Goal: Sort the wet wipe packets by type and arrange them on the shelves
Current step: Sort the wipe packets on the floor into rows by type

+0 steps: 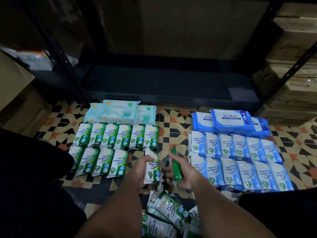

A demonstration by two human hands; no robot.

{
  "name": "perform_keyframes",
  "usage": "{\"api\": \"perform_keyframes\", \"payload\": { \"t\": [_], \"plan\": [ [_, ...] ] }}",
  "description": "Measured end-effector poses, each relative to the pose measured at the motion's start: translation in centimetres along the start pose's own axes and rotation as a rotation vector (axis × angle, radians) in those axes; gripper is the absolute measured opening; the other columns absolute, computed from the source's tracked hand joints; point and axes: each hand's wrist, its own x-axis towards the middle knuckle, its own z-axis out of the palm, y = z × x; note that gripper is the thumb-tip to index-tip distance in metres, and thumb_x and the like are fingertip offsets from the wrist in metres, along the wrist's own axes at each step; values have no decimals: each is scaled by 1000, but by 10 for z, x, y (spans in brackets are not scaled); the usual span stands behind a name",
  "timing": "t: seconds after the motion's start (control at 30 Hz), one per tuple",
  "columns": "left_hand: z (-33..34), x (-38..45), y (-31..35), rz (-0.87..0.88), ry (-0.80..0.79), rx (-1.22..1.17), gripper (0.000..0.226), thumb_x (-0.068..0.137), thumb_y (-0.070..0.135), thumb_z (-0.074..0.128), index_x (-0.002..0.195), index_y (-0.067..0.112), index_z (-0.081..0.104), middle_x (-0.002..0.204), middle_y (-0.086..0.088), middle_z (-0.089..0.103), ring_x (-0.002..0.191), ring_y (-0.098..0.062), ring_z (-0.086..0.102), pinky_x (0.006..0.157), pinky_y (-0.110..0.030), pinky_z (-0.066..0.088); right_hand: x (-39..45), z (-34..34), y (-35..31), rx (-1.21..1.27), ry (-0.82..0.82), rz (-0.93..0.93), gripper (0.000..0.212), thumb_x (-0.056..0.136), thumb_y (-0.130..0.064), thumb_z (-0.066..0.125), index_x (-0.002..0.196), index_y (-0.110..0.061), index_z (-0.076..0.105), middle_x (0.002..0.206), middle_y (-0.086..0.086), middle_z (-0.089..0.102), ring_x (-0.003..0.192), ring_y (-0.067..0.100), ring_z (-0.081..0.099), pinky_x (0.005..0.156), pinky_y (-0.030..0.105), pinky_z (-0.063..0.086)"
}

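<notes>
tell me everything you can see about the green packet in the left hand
The green packet is a small, flat, soft pouch that looks like glossy plastic film, white on its left side and green on its right, printed "Antibacterial Wipes" with a small shield emblem below. It is held roughly upright, face toward the camera, above the patterned floor tiles just right of the front row of matching pine packets. The left hand grips its left edge, thumb across the front. It looks sealed and unopened.

Head view looks steeply down, close over the tiled floor (173, 121); shelf (171, 83) ahead.
</notes>
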Motion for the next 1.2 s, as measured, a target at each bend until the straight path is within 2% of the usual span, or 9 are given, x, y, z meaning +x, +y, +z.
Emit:
{"api": "perform_keyframes", "payload": {
  "t": [0.13,0.23,0.33,0.47,0.57,0.67,0.83,0.97,1.2],
  "plan": [
    [3,-4,-4,24,-84,-113,44,94,27,41,108,-7,64,97,-27,67,77,-34,65,69,-37,56,9,1,0,30,35,35,19,79,-24,61,91,-9,61,80,8,63,67,24,60,66,33,52],
    [-1,-2,-5,-27,-2,-78,44,97,28,44,115,-5,67,109,-28,69,83,-36,68,70,-41,58,8,-2,3,-4,162,64,28,90,-10,58,118,-6,54,97,22,73,82,35,73,72,51,59],
    [-7,1,-9,-58,104,55,46,87,24,54,123,-3,64,106,-26,70,85,-38,69,71,-46,59,4,-6,7,-99,236,62,26,92,5,52,115,-6,48,80,21,70,61,32,70,55,43,59],
    [-11,0,-6,111,297,267,53,79,12,65,130,9,52,130,-13,55,112,-35,54,94,-49,46,33,-17,20,-276,258,10,79,62,0,77,135,-9,48,120,18,62,104,37,64,87,52,58],
    [-18,3,-2,226,383,308,69,91,5,59,153,16,32,134,-10,51,98,-27,54,76,-37,45,88,-46,39,-289,215,4,110,36,-7,92,137,-22,52,137,12,60,122,38,59,97,65,49],
    [-27,2,-2,355,555,437,47,96,16,60,141,12,49,120,-14,62,85,-27,58,73,-37,47,96,-36,44,-337,226,-26,75,60,-13,88,128,-17,59,127,11,67,113,35,64,98,62,50],
    [-40,2,-8,436,592,638,54,103,22,54,153,13,36,146,-15,52,122,-35,55,98,-42,47,73,16,31,-504,316,-71,58,90,-18,74,141,-8,49,137,9,58,118,31,61,102,46,50],
    [-44,5,-11,491,493,789,61,105,29,52,159,21,25,157,-10,41,141,-30,42,110,-38,38,79,31,34,-539,355,-174,29,89,-13,74,115,-9,61,106,10,71,95,28,70,89,49,58],
    [-58,14,-11,517,683,1170,60,102,42,52,155,18,36,148,-10,44,138,-29,31,111,-41,33,93,38,37,-714,459,-273,33,83,-22,80,112,-12,68,106,9,74,93,26,71,85,38,57]
  ]
}}
